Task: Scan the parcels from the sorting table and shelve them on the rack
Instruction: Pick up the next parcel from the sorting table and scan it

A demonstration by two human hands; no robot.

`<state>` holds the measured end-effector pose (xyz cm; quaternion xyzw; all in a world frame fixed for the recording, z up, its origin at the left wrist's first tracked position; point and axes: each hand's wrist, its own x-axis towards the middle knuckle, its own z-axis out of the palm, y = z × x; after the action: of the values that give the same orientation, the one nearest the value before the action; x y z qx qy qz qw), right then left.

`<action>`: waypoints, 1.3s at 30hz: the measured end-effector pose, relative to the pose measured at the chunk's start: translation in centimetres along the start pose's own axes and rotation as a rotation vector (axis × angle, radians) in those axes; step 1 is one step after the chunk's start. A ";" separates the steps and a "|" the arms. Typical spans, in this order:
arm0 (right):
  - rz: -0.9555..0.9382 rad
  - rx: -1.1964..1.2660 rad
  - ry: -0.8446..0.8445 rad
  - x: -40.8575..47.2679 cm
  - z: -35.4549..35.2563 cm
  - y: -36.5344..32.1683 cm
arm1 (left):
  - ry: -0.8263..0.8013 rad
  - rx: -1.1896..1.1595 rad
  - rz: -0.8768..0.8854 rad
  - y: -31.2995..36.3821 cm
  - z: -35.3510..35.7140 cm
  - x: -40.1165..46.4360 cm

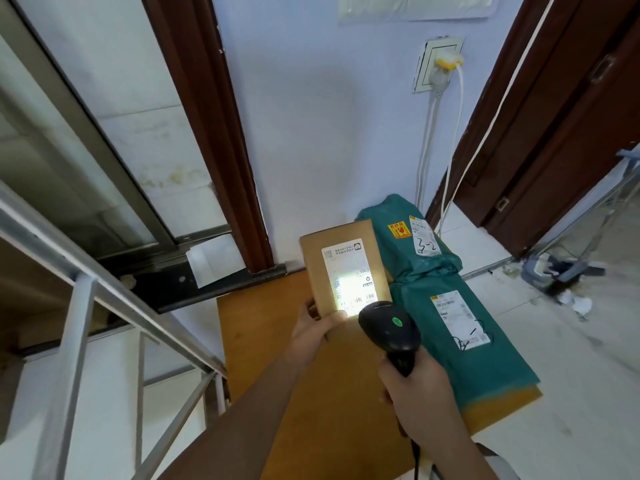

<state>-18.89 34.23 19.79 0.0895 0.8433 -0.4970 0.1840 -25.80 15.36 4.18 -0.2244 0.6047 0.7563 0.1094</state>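
My left hand [313,327] pinches the cardboard parcel [341,268] by its near corner, tilted up above the worktop [277,358]; my right hand [419,393] grips the scanner [389,329]. It seems light and stiff, so an edge grip should do.

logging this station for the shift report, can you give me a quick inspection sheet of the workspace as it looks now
surface: wooden sorting table, bare wood on its left part
job's things: cardboard parcel under the light of the scanner; two green parcels on the table's right side
clutter: debris on the floor at right
hands: left hand holds the cardboard parcel; right hand grips the scanner
cables: white cords from the wall socket
surroundings: metal rack at left, brown door frames
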 end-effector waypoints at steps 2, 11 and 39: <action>0.005 -0.020 0.014 -0.8 0.6 0.3 | -0.014 -0.017 -0.001 -0.6 -0.4 -0.8; -0.018 -0.092 -0.031 -4.2 1.4 1.0 | 0.029 0.049 0.042 -1.7 -2.0 -6.2; -0.464 -0.478 -0.951 -19.7 -2.0 6.2 | 0.718 -0.405 0.211 -16.3 -1.9 -39.5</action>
<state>0.74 39.64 23.59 -0.3746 0.7544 -0.3056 0.4440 16.27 21.72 8.43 -0.4272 0.4634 0.7407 -0.2325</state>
